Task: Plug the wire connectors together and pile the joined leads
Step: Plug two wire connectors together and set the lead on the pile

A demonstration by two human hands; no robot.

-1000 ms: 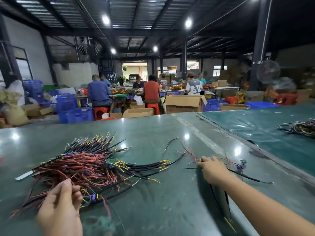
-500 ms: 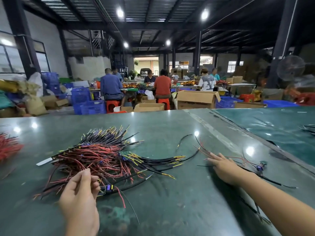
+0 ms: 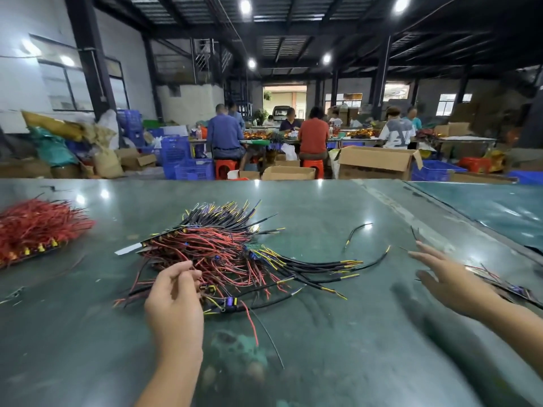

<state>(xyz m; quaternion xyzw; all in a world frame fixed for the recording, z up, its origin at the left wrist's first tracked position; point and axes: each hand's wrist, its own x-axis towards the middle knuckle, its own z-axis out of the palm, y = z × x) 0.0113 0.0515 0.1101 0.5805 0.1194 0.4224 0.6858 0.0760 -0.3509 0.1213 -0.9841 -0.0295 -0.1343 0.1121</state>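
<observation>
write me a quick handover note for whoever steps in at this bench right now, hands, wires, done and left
Left hand: fingers curled at the near edge of the big tangled pile of red and black leads; whether it pinches a wire cannot be told.
Right hand: open, fingers spread, blurred, holding nothing, above the green tabletop beside a few loose thin wires at the right.
A joined lead with a blue connector lies at the pile's near edge. A bundle of all-red wires sits far left; one short black lead lies alone.
Done: many leads piled.
Left: the loose wires at right and the red bundle, seemingly unjoined.
</observation>
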